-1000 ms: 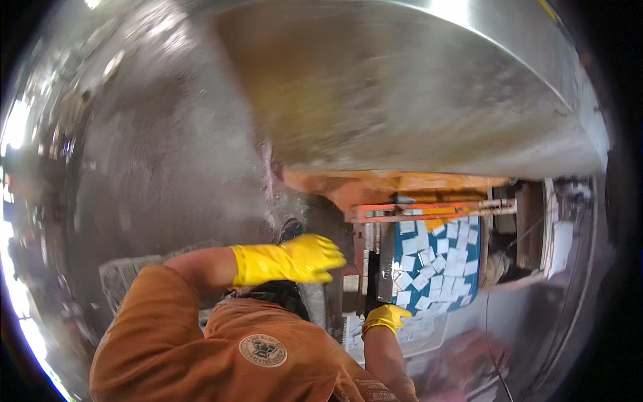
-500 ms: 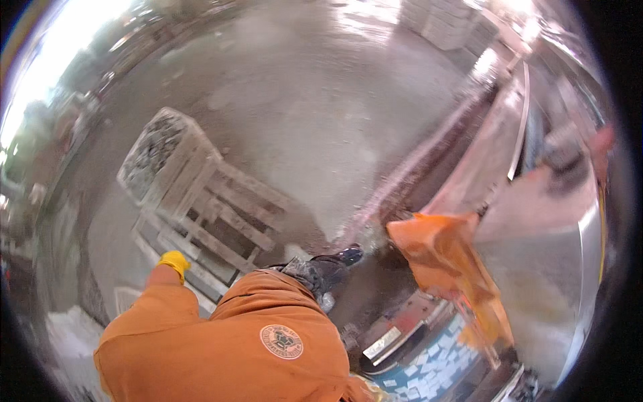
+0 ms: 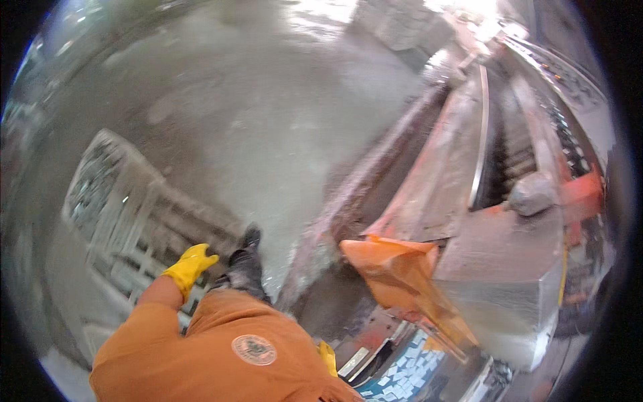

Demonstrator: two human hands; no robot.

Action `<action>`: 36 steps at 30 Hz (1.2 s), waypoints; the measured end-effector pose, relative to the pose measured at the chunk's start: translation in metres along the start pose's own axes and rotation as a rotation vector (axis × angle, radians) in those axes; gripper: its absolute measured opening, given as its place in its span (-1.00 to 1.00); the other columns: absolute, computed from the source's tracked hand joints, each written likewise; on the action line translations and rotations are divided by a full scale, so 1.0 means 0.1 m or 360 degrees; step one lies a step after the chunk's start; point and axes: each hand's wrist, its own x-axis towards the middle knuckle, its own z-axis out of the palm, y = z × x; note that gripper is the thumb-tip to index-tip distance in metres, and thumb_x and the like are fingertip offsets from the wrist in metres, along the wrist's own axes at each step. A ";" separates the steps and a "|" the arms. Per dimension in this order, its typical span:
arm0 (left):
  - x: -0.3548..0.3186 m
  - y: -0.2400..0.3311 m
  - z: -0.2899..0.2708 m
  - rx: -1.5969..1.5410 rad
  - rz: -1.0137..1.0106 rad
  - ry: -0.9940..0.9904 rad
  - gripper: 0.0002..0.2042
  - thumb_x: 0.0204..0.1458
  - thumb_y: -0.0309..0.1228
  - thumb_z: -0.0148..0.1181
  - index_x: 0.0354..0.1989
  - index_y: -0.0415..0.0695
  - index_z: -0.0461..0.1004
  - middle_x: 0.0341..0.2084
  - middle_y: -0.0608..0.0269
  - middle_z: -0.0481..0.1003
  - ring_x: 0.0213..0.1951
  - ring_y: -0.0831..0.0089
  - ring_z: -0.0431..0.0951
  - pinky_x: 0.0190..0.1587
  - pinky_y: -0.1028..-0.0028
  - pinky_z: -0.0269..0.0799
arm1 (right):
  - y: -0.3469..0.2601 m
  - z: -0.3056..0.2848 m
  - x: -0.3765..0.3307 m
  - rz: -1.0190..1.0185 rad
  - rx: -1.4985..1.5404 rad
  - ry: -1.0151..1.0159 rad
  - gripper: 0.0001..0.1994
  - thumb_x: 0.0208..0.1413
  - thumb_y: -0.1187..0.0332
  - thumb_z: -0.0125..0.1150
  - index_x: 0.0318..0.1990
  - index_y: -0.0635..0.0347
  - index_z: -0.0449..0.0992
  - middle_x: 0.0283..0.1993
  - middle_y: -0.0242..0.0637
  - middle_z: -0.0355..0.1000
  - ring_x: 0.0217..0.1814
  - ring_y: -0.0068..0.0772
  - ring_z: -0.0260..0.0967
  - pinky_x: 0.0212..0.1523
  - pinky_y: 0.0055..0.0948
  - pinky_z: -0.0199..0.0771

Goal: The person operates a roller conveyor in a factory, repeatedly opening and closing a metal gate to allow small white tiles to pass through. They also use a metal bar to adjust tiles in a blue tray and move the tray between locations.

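Swinging free at the person's side, the left hand point(image 3: 189, 266) in its yellow glove is loosely curled and holds nothing, hanging above a wooden pallet point(image 3: 134, 221) on the wet floor point(image 3: 268, 114). The right hand point(image 3: 327, 357) shows only as a yellow sliver behind the orange jacket point(image 3: 221, 348), its grip impossible to tell. An orange chute point(image 3: 402, 281) stands near, untouched; no work looks begun.

right hand point(image 3: 327, 356) mostly hidden, perhaps behind clothing.
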 end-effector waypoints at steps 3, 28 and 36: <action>0.77 0.24 -0.14 -0.0087 0.0062 -0.0053 -0.16 0.06 0.08 0.32 0.41 -0.26 0.30 0.37 -0.21 0.31 0.44 -0.04 0.23 0.46 0.12 0.12 | -0.48 0.09 0.61 -0.0323 -0.0303 0.0088 -0.55 0.32 0.01 0.24 0.16 0.15 0.54 -0.14 -0.30 0.52 -0.19 -0.42 0.41 -0.18 -0.37 0.45; 3.89 4.80 -1.54 0.0042 0.1002 0.0070 -0.25 0.11 -0.13 0.42 0.45 -0.10 0.28 0.29 -0.03 0.42 0.27 0.10 0.48 0.32 0.19 0.38 | -8.00 0.04 1.46 -0.0665 -0.1284 0.1999 -0.13 0.09 -0.15 0.35 0.44 0.19 0.25 0.11 0.04 0.53 0.09 0.11 0.57 0.07 0.00 0.57; 5.31 4.63 -1.33 0.0243 0.0330 -0.0150 -0.33 0.09 0.00 0.38 0.26 -0.22 0.47 0.13 -0.17 0.54 0.20 -0.01 0.54 0.25 0.15 0.43 | -9.26 -0.14 2.07 -0.0699 -0.1190 0.2010 -0.26 0.10 -0.17 0.32 0.33 0.09 0.38 0.13 0.01 0.54 0.07 0.13 0.57 0.00 0.06 0.60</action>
